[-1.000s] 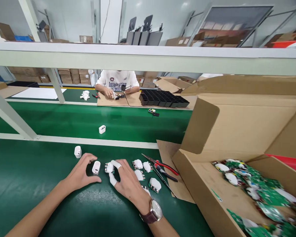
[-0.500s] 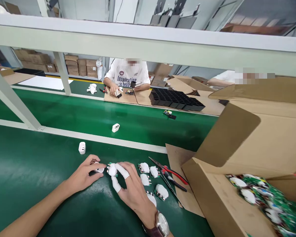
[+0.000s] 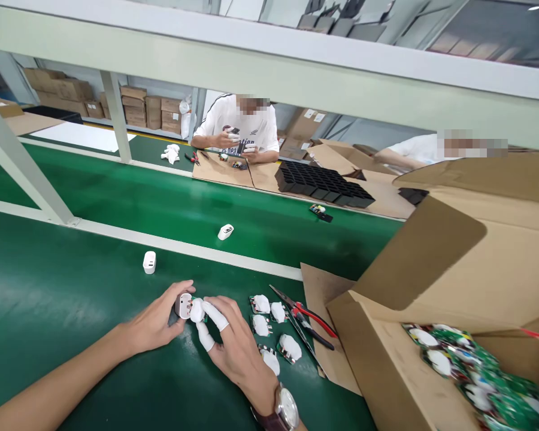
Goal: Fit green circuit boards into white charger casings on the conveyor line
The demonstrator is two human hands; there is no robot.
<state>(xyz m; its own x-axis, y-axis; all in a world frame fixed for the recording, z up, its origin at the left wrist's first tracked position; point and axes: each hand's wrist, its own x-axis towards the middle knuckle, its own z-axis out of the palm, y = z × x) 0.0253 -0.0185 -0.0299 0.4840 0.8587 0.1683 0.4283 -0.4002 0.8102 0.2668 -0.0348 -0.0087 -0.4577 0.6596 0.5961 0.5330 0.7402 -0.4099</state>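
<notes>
My left hand (image 3: pixel 164 314) grips a white plastic charger housing (image 3: pixel 184 305), its slotted end facing right. Between the white-covered thumb and forefinger of my right hand (image 3: pixel 233 335) is a small green circuit board (image 3: pixel 197 310) with a white pad over it. The board's left edge meets the housing's open side; how deep it sits inside I cannot tell. Just right of my right hand, several more padded circuit boards (image 3: pixel 261 325) lie on the green bench. Another white housing (image 3: pixel 150 262) stands upright beyond my left hand.
Pliers with red and black handles (image 3: pixel 312 323) lie beside a cardboard sheet (image 3: pixel 336 359). An open carton (image 3: pixel 386 359) at right holds many circuit boards. A white housing (image 3: pixel 225 232) rests on the green belt (image 3: pixel 170 203). Across it, a co-worker (image 3: pixel 236 129) handles dark parts near black trays (image 3: pixel 323 184).
My left hand has turned the housing so its slotted end shows, and my right hand has brought the circuit board left against it. The co-worker opposite has raised both hands.
</notes>
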